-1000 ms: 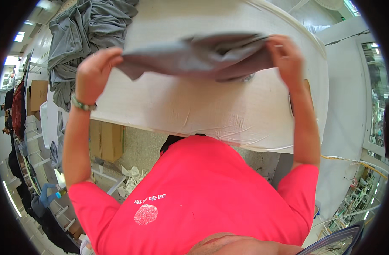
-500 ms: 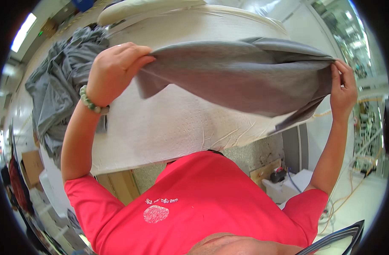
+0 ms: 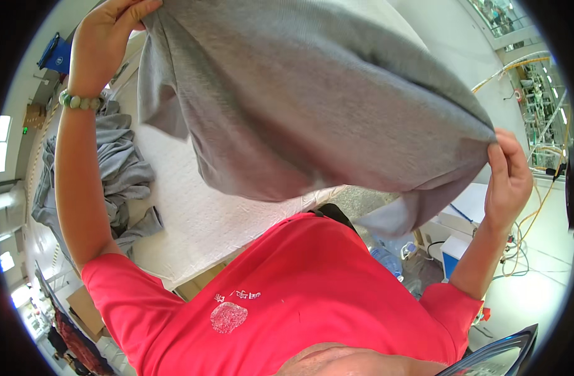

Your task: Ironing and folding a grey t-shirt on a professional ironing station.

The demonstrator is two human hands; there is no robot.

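- Our left hand [image 3: 105, 47] has moved higher in view since half a second ago, grey cloth [image 3: 312, 94] spread wider.
- Looks light, soft, floppy to us; corners seem the best hold.
- Left pinches one corner, right hand [image 3: 509, 178] another, fingers closed on fabric.
- Cloth hangs partly over the white table [image 3: 174, 219]; grey pile [image 3: 121, 160] at our left.

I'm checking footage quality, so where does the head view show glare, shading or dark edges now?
In the head view: bright glare on the pale floor at right; soft, darker shading along the gray cloth; and, same view, black corners around the round fisheye image.
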